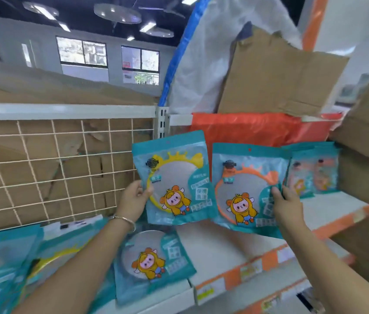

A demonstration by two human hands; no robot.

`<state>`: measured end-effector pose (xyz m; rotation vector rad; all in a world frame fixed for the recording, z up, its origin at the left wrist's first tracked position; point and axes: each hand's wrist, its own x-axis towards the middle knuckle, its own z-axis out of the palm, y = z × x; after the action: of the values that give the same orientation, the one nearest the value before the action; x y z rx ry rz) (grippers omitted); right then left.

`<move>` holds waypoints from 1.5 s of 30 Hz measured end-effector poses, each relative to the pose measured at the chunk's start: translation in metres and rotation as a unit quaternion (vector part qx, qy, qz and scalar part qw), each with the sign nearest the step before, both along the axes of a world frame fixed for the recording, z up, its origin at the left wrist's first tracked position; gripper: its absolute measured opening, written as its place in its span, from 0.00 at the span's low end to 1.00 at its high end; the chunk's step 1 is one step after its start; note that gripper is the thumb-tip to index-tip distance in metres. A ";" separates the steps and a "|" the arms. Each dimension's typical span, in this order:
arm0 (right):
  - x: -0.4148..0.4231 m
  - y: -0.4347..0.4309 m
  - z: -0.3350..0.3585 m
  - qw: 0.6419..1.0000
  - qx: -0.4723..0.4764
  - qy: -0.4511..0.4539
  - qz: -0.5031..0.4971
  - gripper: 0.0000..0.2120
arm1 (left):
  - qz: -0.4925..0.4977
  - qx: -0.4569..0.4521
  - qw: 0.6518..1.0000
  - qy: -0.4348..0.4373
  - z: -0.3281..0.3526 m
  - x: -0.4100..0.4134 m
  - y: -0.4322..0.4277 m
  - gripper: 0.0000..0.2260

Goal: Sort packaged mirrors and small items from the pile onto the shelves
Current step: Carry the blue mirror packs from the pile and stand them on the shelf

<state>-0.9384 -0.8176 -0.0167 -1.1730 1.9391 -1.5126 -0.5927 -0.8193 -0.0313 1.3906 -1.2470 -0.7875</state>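
left hand [133,198] pinches the yellow-rimmed mirror pack [172,177] by its edge; right hand [286,203] grips the orange-rimmed mirror pack [247,189]. both packs are held above the shelf [328,207]. risk: edge-only pinch on slick film may slip, dropping a pack.
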 end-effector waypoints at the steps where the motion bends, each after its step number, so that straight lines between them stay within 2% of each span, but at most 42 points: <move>1: -0.022 0.006 0.003 1.000 -0.008 -0.017 -0.011 0.13 | -0.011 -0.004 1.000 0.008 0.000 -0.022 -0.004 0.04; 3: -0.064 0.019 0.008 0.998 -0.017 -0.048 -0.027 0.10 | -0.022 -0.015 1.000 -0.009 -0.003 -0.067 -0.012 0.03; 7: -0.144 0.041 0.006 0.996 -0.027 -0.061 -0.063 0.09 | -0.043 -0.051 0.996 -0.057 -0.005 -0.156 -0.018 0.06; 11: -0.208 0.061 0.001 0.989 -0.019 -0.095 -0.114 0.13 | -0.080 -0.053 0.995 -0.041 -0.001 -0.227 -0.025 0.03; 14: -0.245 0.070 -0.001 0.987 -0.026 -0.104 -0.122 0.09 | -0.089 -0.054 0.994 -0.024 -0.003 -0.271 -0.033 0.02; 19: -0.288 0.068 -0.006 0.981 -0.034 -0.102 -0.164 0.14 | -0.128 -0.049 0.990 -0.030 -0.009 -0.323 -0.058 0.03; 28: -0.351 0.000 -0.015 0.977 -0.043 -0.099 -0.185 0.14 | -0.147 -0.073 0.986 0.007 -0.017 -0.404 -0.140 0.05; 34: -0.393 -0.059 -0.003 0.975 -0.053 -0.101 -0.193 0.14 | -0.151 -0.067 0.985 0.054 -0.021 -0.447 -0.194 0.01; 36: -0.405 -0.077 -0.007 0.972 -0.055 -0.104 -0.203 0.13 | -0.146 -0.058 0.986 0.050 -0.026 -0.456 -0.206 0.01; 40: -0.431 -0.115 -0.025 0.970 -0.032 -0.116 -0.213 0.10 | -0.120 -0.053 0.991 0.013 -0.036 -0.471 -0.224 0.08; 45: -0.474 -0.166 -0.055 0.976 0.002 -0.108 -0.189 0.08 | -0.087 -0.057 0.995 0.006 -0.049 -0.493 -0.243 0.09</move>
<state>-1.4121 -0.9837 -0.0714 -0.6231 2.0909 -1.7375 -1.0854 -1.0625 -0.0800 1.1953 -1.3952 -0.8289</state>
